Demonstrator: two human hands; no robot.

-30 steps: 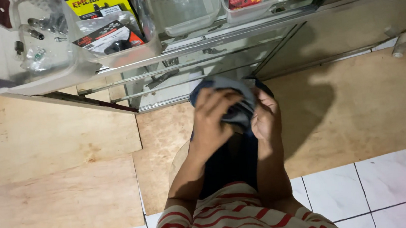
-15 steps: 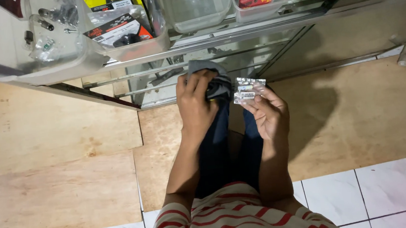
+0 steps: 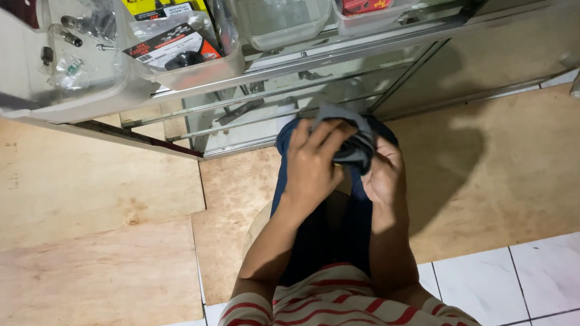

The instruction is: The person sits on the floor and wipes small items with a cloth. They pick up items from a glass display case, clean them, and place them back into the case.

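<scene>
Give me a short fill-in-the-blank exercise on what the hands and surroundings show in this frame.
1. Both the left hand and the right hand grip a dark ____-coloured wallet.
2. The person's shirt is white with ____ stripes.
3. The clear plastic boxes sit on top of a ____ display case.
4. The plywood sheets lie over white floor ____.

Missing words: grey; red; glass; tiles

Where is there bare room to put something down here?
The plywood floor left of the hands lies bare, as does the board right of them, below the glass cabinet. The clear tubs on top are crowded with small parts and packets.
</scene>
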